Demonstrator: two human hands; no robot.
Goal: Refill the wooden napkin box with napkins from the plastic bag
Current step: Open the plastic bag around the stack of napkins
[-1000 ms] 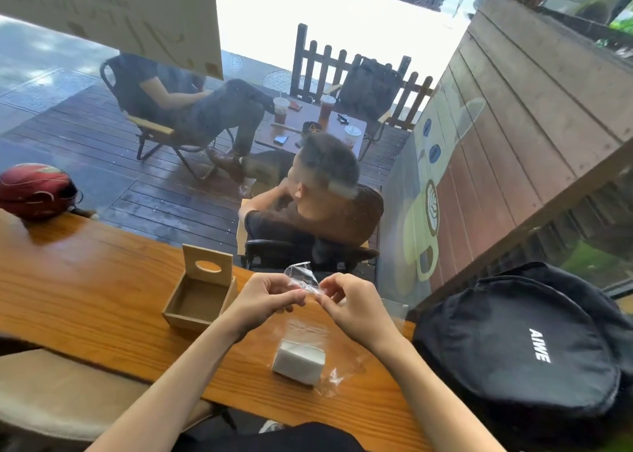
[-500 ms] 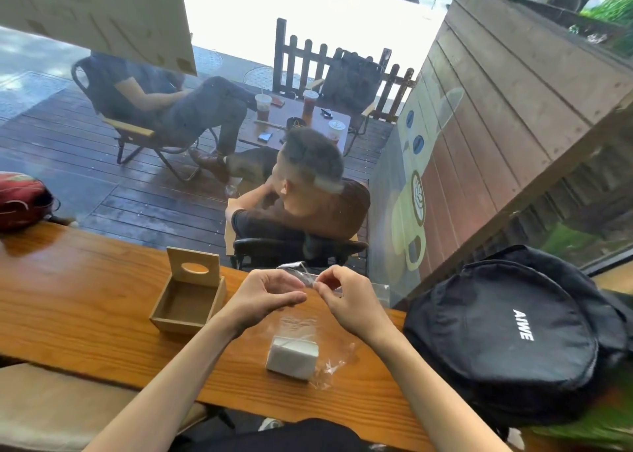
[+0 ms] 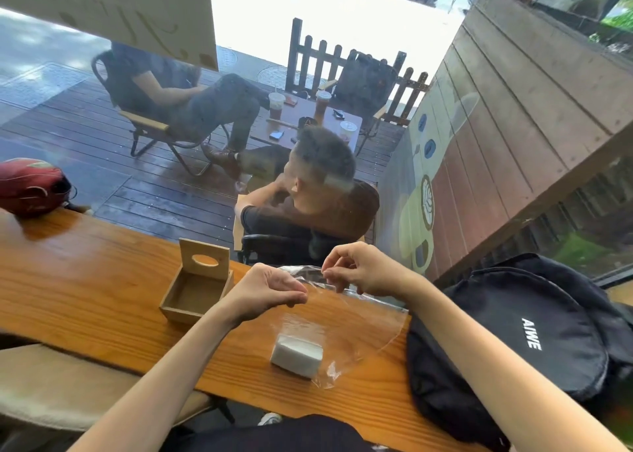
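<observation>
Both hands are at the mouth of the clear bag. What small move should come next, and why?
Probably reach the right hand into the plastic bag for the napkins. Both hands pinch its mouth apart, the stack lies inside, and the wooden napkin box stands open and empty.

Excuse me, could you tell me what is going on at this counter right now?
A person is opening a clear plastic bag on the wooden counter. The left hand and right hand each pinch its top edge. A white stack of napkins lies inside the bag. The wooden napkin box stands open and empty to the left. A black backpack sits on the right.
</observation>
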